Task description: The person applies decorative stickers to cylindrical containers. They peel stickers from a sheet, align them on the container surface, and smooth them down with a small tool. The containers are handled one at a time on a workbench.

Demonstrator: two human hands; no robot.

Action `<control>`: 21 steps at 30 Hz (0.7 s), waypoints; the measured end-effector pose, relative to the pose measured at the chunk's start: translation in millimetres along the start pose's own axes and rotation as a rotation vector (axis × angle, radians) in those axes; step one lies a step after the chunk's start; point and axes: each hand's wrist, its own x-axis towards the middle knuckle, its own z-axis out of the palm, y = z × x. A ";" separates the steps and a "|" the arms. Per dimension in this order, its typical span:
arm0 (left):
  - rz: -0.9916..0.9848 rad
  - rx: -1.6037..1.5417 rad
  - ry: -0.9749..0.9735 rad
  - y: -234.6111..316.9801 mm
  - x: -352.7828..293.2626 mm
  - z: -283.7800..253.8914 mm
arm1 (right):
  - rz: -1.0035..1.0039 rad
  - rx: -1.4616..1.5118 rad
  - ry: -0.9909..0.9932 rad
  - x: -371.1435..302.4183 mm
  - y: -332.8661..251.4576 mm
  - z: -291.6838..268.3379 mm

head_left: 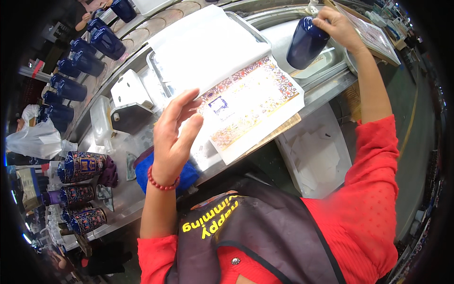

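Note:
At the upper right, my right hand [336, 29] grips a glossy dark blue ceramic jar [306, 45] by its narrow top end. The jar tilts over a white basin [326, 66] set into the metal bench. My left hand [174, 132], wearing a red bead bracelet, is open with fingers and thumb apart and holds nothing. It is close to the left edge of a printed decal sheet [250, 106] with floral borders and a small blue emblem; I cannot tell if they touch. White paper [208, 45] lies behind the printed part, over a metal tray [243, 23].
Several plain blue jars [87, 62] line the far left. Decorated jars [85, 165] stand at the left end of the bench. A blue cloth [182, 175] lies by my left wrist. Below the bench edge sits a white bin [317, 151]. A framed board [371, 33] is far right.

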 end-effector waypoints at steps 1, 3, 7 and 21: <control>-0.032 -0.040 0.041 -2.2 -9.1 -3.0 | 0.023 -0.030 -0.001 -5.0 6.3 10.0; -0.084 -0.037 0.081 -6.4 -26.5 -12.8 | 0.062 -0.140 -0.014 -15.6 12.8 29.3; -0.132 0.010 0.143 -15.4 -56.2 -28.7 | -0.175 -0.292 0.022 -37.0 8.3 59.3; -0.078 0.193 0.185 -20.3 -95.8 -41.5 | 0.197 -0.432 -0.094 -72.7 28.9 116.9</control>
